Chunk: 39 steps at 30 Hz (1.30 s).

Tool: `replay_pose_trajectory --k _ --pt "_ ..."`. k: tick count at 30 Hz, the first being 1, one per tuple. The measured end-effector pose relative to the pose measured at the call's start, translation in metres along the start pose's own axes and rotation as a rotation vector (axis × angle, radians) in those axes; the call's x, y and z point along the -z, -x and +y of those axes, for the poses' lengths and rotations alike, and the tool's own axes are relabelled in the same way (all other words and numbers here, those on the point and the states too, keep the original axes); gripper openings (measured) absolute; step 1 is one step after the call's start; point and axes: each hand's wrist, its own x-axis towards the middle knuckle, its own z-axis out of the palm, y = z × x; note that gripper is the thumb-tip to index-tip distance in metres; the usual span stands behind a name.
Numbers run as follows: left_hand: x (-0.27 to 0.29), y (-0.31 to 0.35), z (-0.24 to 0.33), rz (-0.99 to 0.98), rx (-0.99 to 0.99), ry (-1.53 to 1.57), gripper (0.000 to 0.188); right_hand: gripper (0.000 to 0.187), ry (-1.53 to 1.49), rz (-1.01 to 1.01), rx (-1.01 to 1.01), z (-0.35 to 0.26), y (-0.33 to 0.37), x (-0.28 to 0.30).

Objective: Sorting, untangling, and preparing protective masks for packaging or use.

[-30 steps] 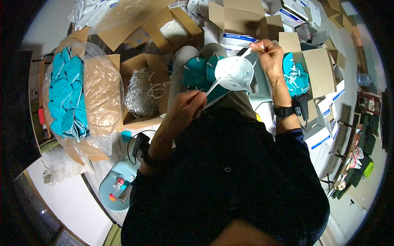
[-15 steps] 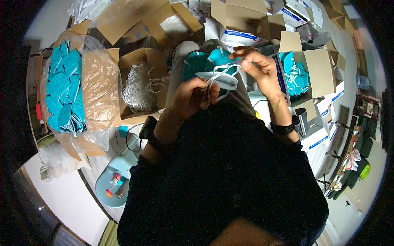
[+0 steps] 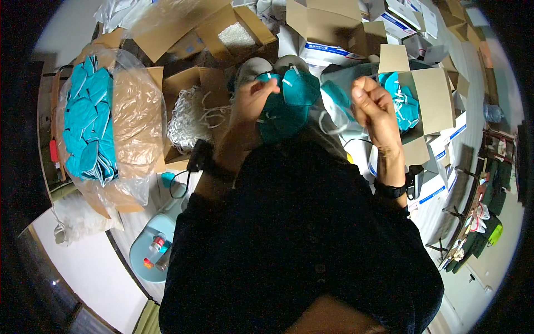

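Note:
Several teal cup-shaped face masks (image 3: 300, 89) lie on my lap, with white straps along their edges. Above their left side is my left hand (image 3: 251, 103), its fingers partly hidden and slightly blurred; whether it grips a mask there does not show. My right hand (image 3: 375, 108) is closed, raised to the right of my lap. Beside its fingertips hangs one motion-blurred mask (image 3: 335, 93), teal outside, its white strap looping below. To the right of that hand, an open carton (image 3: 431, 100) holds several more teal masks with tangled white straps (image 3: 399, 103).
At left, a plastic-lined carton (image 3: 136, 125) holds a heap of teal masks (image 3: 89, 119). Next to it, a carton (image 3: 211, 80) holds bundled white straps (image 3: 188, 122). More open cartons (image 3: 328, 25) stand beyond my knees. A light-blue tub (image 3: 147, 245) with bottles sits lower left.
My hands have moved apart. The mask that was between them has swung right beside my right hand; my left hand has shifted up and left, over the masks on my lap.

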Motion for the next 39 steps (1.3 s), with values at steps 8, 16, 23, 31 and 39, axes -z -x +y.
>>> replay_pose_trajectory --k 8,16,23,31,39 --pt "-0.024 -0.061 -0.012 0.026 -0.237 -0.48 0.034 0.043 0.553 -0.136 -0.357 0.055 -0.011 0.0" --pt "-0.058 0.002 0.03 -0.119 -0.305 0.19 0.017 0.021 -0.109 0.37 0.078 0.071 -0.029 -0.024" --pt "-0.034 0.008 0.015 -0.216 -0.488 -0.376 0.018 0.01 -0.02 0.495 0.346 0.045 -0.043 0.005" --pt "-0.031 0.011 0.074 -0.073 -0.643 -0.148 0.041 0.011 0.029 0.422 0.313 0.022 -0.037 0.01" --pt "-0.035 0.008 0.065 -0.45 -0.339 0.155 0.017 0.013 -0.035 0.397 0.221 0.015 -0.038 0.009"
